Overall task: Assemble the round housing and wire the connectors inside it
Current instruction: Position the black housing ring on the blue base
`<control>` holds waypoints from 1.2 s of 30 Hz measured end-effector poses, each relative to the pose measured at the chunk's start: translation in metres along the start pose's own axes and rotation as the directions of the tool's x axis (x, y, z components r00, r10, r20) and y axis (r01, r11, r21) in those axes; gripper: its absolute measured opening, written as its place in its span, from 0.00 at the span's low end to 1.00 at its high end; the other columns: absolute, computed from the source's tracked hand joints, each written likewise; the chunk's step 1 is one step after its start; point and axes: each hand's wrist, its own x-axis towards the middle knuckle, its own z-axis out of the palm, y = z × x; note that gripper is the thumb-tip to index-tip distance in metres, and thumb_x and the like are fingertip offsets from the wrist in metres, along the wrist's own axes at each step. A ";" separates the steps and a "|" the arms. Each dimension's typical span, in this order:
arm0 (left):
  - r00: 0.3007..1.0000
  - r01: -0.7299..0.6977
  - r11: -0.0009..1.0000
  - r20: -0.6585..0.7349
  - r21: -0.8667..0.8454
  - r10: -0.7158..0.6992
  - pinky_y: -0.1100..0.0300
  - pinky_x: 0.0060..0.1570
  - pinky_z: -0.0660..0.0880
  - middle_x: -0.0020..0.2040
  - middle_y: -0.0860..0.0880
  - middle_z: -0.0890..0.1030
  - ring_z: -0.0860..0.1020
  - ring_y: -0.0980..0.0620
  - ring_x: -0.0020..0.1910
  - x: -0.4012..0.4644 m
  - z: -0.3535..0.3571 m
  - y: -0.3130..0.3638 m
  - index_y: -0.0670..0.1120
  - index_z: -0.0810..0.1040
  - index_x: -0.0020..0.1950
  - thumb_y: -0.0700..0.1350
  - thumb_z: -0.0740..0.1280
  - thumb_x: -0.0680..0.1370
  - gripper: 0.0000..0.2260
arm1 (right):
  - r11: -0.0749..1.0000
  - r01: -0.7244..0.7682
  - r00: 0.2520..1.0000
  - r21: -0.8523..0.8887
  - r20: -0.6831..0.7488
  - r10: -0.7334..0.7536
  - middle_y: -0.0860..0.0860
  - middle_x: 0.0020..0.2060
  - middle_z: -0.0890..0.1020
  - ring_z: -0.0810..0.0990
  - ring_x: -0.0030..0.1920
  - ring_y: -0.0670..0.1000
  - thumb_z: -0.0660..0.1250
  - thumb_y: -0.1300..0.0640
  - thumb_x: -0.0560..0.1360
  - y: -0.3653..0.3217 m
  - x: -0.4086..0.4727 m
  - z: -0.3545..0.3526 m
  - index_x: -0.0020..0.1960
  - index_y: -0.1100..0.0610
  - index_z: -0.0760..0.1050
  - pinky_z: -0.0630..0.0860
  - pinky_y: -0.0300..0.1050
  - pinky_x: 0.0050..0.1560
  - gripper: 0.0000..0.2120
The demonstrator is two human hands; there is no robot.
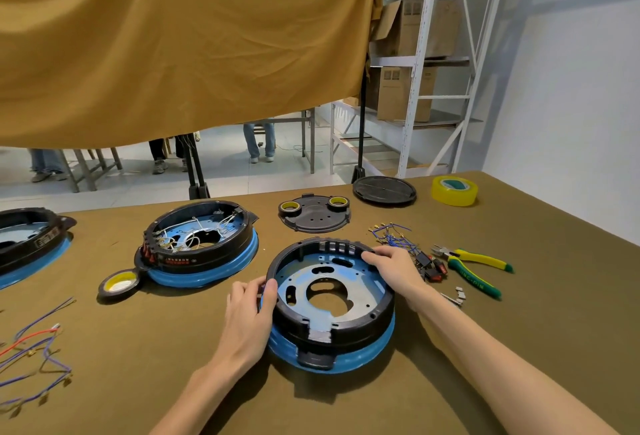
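While both hands' grip clamps the black ring [332, 322] on its blue base [363, 353], left hand [247, 313] & right hand [393, 270] look mid-seating; wiring likely comes next w/ blue leads [394, 238].

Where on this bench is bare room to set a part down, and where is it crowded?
Bare cloth lies near the front edge, between the loose wires and the left hand, and right of the pliers. Crowded: between the held housing and pliers, where blue wires and switches lie.

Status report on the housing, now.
Both hands gripping the black ring of the round black-and-blue housing: left hand on its left rim, right hand on its far-right rim. No wires inside yet. Nothing in the way.
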 end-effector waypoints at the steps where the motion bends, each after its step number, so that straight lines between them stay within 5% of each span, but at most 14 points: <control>1: 1.000 -0.024 1.000 -0.017 0.014 0.024 0.57 0.53 0.69 0.50 0.51 0.73 0.72 0.56 0.52 -0.003 -0.003 -0.001 0.53 0.76 0.55 0.73 0.46 0.77 0.30 | 0.999 0.032 0.999 -0.029 0.011 -0.032 0.51 0.53 0.84 0.82 0.50 0.47 0.70 0.50 0.80 -0.004 0.001 -0.003 0.63 0.59 0.81 0.74 0.36 0.40 0.17; 4: 0.996 -0.056 0.998 -0.068 -0.025 0.055 0.62 0.46 0.67 0.46 0.50 0.74 0.74 0.57 0.47 -0.008 -0.009 0.001 0.51 0.74 0.40 0.69 0.48 0.81 0.27 | 0.977 0.124 0.989 -0.174 -0.053 -0.135 0.50 0.53 0.84 0.81 0.49 0.46 0.72 0.44 0.78 -0.010 -0.002 -0.008 0.61 0.57 0.81 0.74 0.34 0.40 0.19; 7: 0.999 -0.047 0.996 0.005 -0.072 0.047 0.64 0.51 0.69 0.53 0.55 0.79 0.77 0.62 0.51 -0.010 -0.010 0.003 0.53 0.77 0.52 0.65 0.50 0.80 0.22 | 0.963 0.136 0.989 -0.233 -0.022 -0.145 0.47 0.53 0.83 0.82 0.52 0.49 0.64 0.48 0.83 -0.002 -0.014 -0.007 0.69 0.55 0.77 0.79 0.41 0.48 0.18; 9: 0.999 -0.039 0.992 0.017 -0.120 0.041 0.60 0.48 0.72 0.47 0.50 0.82 0.79 0.59 0.46 -0.012 -0.010 0.006 0.51 0.78 0.51 0.65 0.51 0.80 0.23 | 0.953 0.147 0.987 -0.265 -0.022 -0.158 0.50 0.62 0.81 0.82 0.52 0.47 0.59 0.53 0.85 0.004 -0.019 -0.006 0.74 0.55 0.73 0.77 0.33 0.45 0.19; 11: 0.998 -0.048 0.995 -0.041 -0.090 0.045 0.59 0.46 0.72 0.45 0.51 0.82 0.79 0.58 0.45 -0.016 -0.011 0.006 0.51 0.78 0.50 0.65 0.52 0.80 0.23 | 0.962 0.174 0.983 -0.212 -0.013 -0.181 0.52 0.70 0.77 0.79 0.57 0.47 0.57 0.56 0.86 0.006 -0.019 -0.007 0.75 0.55 0.73 0.75 0.33 0.53 0.19; 12: 0.996 -0.055 0.996 -0.072 -0.070 0.050 0.60 0.45 0.73 0.45 0.52 0.82 0.79 0.59 0.46 -0.019 -0.011 0.006 0.51 0.78 0.53 0.66 0.52 0.80 0.22 | 0.969 0.184 0.983 -0.165 0.028 -0.182 0.52 0.69 0.77 0.77 0.61 0.48 0.57 0.57 0.86 0.003 -0.017 -0.009 0.74 0.54 0.74 0.75 0.37 0.59 0.18; 14: 0.993 -0.071 0.994 -0.102 -0.079 0.063 0.60 0.46 0.76 0.47 0.55 0.82 0.79 0.63 0.48 -0.025 -0.011 0.005 0.53 0.77 0.58 0.65 0.53 0.81 0.21 | 0.976 0.192 0.974 -0.100 0.143 -0.176 0.51 0.64 0.80 0.79 0.59 0.47 0.60 0.57 0.85 -0.003 -0.013 -0.014 0.71 0.53 0.77 0.76 0.35 0.53 0.17; 16: 0.992 -0.097 0.994 -0.086 -0.050 0.092 0.59 0.55 0.76 0.55 0.58 0.80 0.77 0.68 0.53 -0.028 -0.010 0.003 0.54 0.76 0.63 0.64 0.52 0.81 0.21 | 0.979 0.181 0.973 -0.093 0.160 -0.165 0.50 0.56 0.82 0.81 0.52 0.44 0.63 0.55 0.84 -0.007 -0.010 -0.015 0.67 0.53 0.79 0.75 0.29 0.41 0.13; 18: 0.995 -0.087 0.996 -0.046 -0.029 0.086 0.60 0.65 0.70 0.68 0.59 0.73 0.72 0.70 0.62 -0.025 -0.012 0.003 0.53 0.71 0.73 0.64 0.52 0.82 0.26 | 0.972 0.185 0.981 -0.146 0.081 -0.174 0.49 0.50 0.84 0.82 0.49 0.46 0.66 0.52 0.82 -0.007 -0.008 -0.013 0.60 0.53 0.83 0.75 0.32 0.38 0.10; 21: 0.997 -0.032 0.997 0.068 -0.074 0.037 0.57 0.75 0.59 0.74 0.62 0.65 0.64 0.62 0.74 -0.018 -0.014 0.003 0.53 0.60 0.82 0.64 0.49 0.83 0.30 | 0.943 0.186 0.982 -0.277 0.019 -0.189 0.46 0.44 0.85 0.82 0.45 0.43 0.66 0.51 0.82 -0.003 -0.009 -0.011 0.54 0.51 0.84 0.74 0.35 0.37 0.09; 23: 0.993 -0.041 0.993 0.107 -0.111 0.053 0.58 0.75 0.62 0.73 0.60 0.70 0.67 0.66 0.72 -0.015 -0.013 0.002 0.55 0.65 0.79 0.62 0.46 0.84 0.26 | 0.931 0.169 0.984 -0.322 0.003 -0.178 0.44 0.41 0.84 0.81 0.42 0.42 0.65 0.51 0.82 0.000 -0.012 -0.011 0.51 0.50 0.83 0.73 0.36 0.35 0.08; 25: 0.995 -0.038 0.988 0.084 -0.152 0.052 0.64 0.63 0.71 0.62 0.57 0.80 0.75 0.70 0.60 -0.011 -0.010 0.003 0.58 0.75 0.67 0.59 0.46 0.86 0.21 | 0.938 0.135 0.988 -0.320 -0.021 -0.150 0.46 0.40 0.83 0.81 0.41 0.44 0.65 0.52 0.82 0.002 -0.014 -0.012 0.49 0.51 0.82 0.74 0.38 0.36 0.08; 28: 0.999 0.005 0.983 0.034 -0.183 0.002 0.57 0.51 0.75 0.50 0.46 0.82 0.79 0.54 0.51 -0.005 -0.005 0.004 0.50 0.79 0.54 0.54 0.49 0.87 0.20 | 0.954 0.114 0.988 -0.278 -0.067 -0.138 0.47 0.38 0.83 0.79 0.38 0.45 0.65 0.53 0.82 0.005 -0.018 -0.010 0.48 0.51 0.81 0.74 0.39 0.37 0.07; 36: 1.000 -0.016 0.980 -0.002 -0.199 0.016 0.63 0.53 0.74 0.54 0.55 0.82 0.78 0.66 0.53 -0.007 -0.001 0.000 0.57 0.77 0.60 0.53 0.49 0.88 0.16 | 0.944 0.148 0.983 -0.294 -0.061 -0.173 0.44 0.40 0.83 0.80 0.42 0.44 0.64 0.50 0.83 0.001 -0.015 -0.002 0.56 0.50 0.83 0.77 0.44 0.42 0.10</control>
